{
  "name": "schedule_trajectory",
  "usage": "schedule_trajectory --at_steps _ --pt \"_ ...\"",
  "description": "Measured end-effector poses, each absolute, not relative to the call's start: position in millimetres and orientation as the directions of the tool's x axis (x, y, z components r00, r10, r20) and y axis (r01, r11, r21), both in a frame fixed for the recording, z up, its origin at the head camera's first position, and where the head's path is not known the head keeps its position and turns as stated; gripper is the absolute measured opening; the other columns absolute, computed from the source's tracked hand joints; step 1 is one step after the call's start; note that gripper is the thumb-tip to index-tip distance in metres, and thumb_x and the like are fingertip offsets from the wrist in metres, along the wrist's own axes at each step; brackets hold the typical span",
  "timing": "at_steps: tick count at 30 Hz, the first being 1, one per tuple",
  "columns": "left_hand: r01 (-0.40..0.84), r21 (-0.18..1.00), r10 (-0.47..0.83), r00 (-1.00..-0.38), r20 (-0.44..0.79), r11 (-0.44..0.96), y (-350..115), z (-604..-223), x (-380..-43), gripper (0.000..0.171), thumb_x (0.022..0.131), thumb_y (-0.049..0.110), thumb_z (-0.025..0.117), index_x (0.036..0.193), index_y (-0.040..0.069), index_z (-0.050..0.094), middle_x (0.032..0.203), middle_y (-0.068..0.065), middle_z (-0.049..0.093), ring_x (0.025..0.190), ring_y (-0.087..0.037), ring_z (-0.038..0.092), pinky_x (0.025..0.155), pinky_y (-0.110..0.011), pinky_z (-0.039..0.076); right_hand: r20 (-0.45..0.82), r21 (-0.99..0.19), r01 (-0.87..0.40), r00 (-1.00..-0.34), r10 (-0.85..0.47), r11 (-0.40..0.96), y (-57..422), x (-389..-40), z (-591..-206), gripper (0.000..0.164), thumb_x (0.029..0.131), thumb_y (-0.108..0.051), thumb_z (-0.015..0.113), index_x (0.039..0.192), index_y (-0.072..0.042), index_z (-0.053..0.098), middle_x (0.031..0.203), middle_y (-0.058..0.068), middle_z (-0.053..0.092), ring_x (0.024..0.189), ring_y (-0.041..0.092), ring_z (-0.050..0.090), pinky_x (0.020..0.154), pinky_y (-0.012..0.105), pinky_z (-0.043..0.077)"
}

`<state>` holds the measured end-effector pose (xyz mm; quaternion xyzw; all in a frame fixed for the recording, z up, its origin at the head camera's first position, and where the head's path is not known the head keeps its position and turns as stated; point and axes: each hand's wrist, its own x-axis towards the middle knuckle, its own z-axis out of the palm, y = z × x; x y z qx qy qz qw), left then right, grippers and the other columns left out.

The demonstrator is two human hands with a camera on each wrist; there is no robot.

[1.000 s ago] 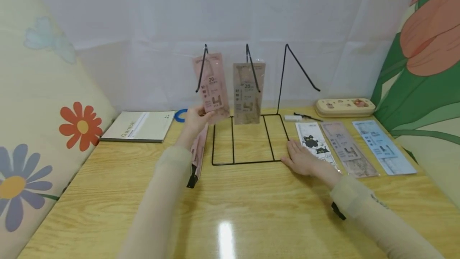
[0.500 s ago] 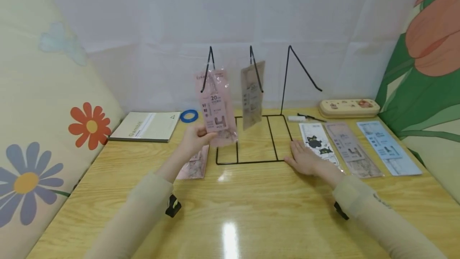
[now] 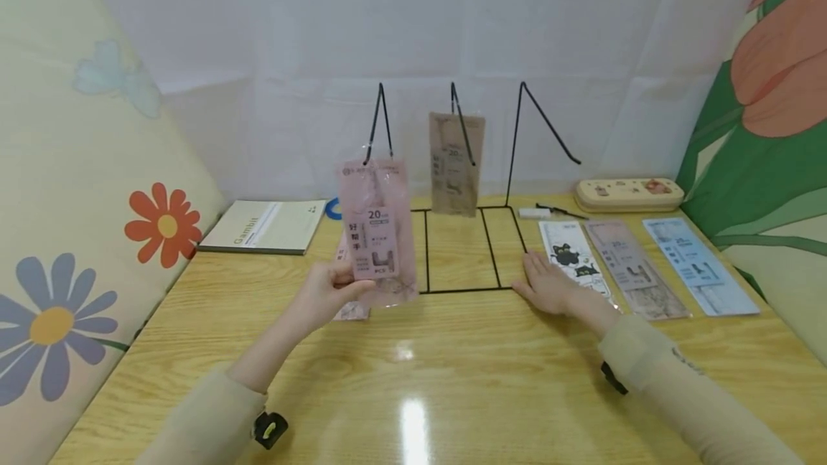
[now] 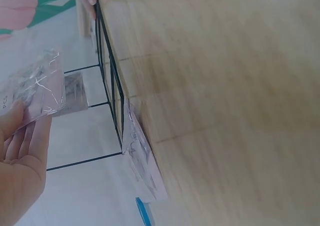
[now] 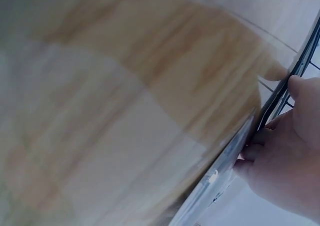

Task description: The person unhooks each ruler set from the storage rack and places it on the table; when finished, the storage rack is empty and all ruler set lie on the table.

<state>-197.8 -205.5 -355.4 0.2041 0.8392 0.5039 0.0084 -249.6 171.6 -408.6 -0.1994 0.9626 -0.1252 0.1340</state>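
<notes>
My left hand [image 3: 323, 296] pinches a pink plastic packet [image 3: 380, 235] by its lower left edge, thumb in front. The packet hangs upright above the table, its top at the tip of the left hook [image 3: 373, 124] of a black wire rack [image 3: 465, 290]. In the left wrist view the clear lower end of the packet juts past the fingers. A brownish packet [image 3: 456, 178] hangs on the middle hook. My right hand [image 3: 552, 285] rests on the right side of the rack's base, fingers extended over the wire. Another pink packet [image 3: 352, 309] lies behind the held one, mostly hidden.
Right of the rack lie a black-cat packet [image 3: 571, 257], a mauve packet [image 3: 636, 271] and a blue packet [image 3: 701, 264]. Behind them are a pencil case [image 3: 629, 194] and a white marker-like item [image 3: 533, 213]. A notebook [image 3: 265, 226] and blue ring [image 3: 333, 209] are at the left.
My left hand has drawn the pink packet along the left hook toward me and down, to the hook's tip. The packet on the middle hook has swung. My right hand stays at the rack.
</notes>
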Motion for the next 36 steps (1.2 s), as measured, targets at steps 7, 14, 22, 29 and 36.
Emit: schedule_trajectory --at_steps 7,14,22,29,36 --pt "0.342 0.829 0.341 -0.919 0.197 0.443 -221 -351 -168 0.025 0.085 0.005 0.066 0.108 -0.006 0.066 0.104 -0.023 0.069 0.083 -0.005 0.070 0.070 -0.023 0.057 -0.196 -0.297 -0.364 -0.882 -0.429 0.883 170 -249 -407 0.067 0.104 -0.032 0.030 0.142 0.019 0.009 0.150 0.037 0.004 0.141 0.049 0.004 0.115 0.059 0.010" --pt "0.251 0.812 0.309 -0.947 0.092 0.527 -252 -339 -157 0.030 0.088 0.010 0.065 0.112 -0.007 0.064 0.105 -0.022 0.069 0.084 -0.002 0.068 0.070 -0.021 0.056 -0.211 -0.306 -0.352 -0.881 -0.423 0.885 171 -248 -407 0.067 0.104 -0.032 0.028 0.143 0.018 0.007 0.151 0.035 0.002 0.141 0.048 0.002 0.115 0.058 0.009" --pt "0.022 0.754 0.238 -0.955 -0.179 0.657 -305 -325 -181 0.042 0.091 0.015 0.062 0.121 -0.013 0.056 0.107 -0.025 0.067 0.086 -0.020 0.069 0.070 -0.029 0.058 -0.215 -0.298 -0.352 -0.881 -0.422 0.887 171 -249 -407 0.067 0.104 -0.032 0.029 0.143 0.018 0.007 0.151 0.036 0.002 0.141 0.048 0.002 0.115 0.058 0.009" --pt "-0.173 0.655 0.183 -0.880 -0.439 0.735 -333 -325 -209 0.040 0.089 0.017 0.065 0.112 -0.015 0.057 0.086 -0.005 0.069 0.075 -0.012 0.064 0.070 -0.028 0.057 -0.218 -0.298 -0.349 -0.881 -0.420 0.888 171 -249 -408 0.068 0.104 -0.033 0.029 0.143 0.018 0.008 0.150 0.036 0.003 0.141 0.048 0.003 0.115 0.058 0.009" --pt "-0.321 0.608 0.086 -0.835 -0.543 0.726 -339 -329 -232 0.027 0.089 0.018 0.066 0.099 -0.007 0.064 0.074 0.003 0.067 0.067 -0.008 0.061 0.065 -0.023 0.055 -0.222 -0.301 -0.329 -0.889 -0.401 0.895 171 -250 -409 0.068 0.104 -0.033 0.029 0.144 0.017 0.006 0.151 0.035 0.001 0.142 0.047 0.002 0.116 0.057 0.007"
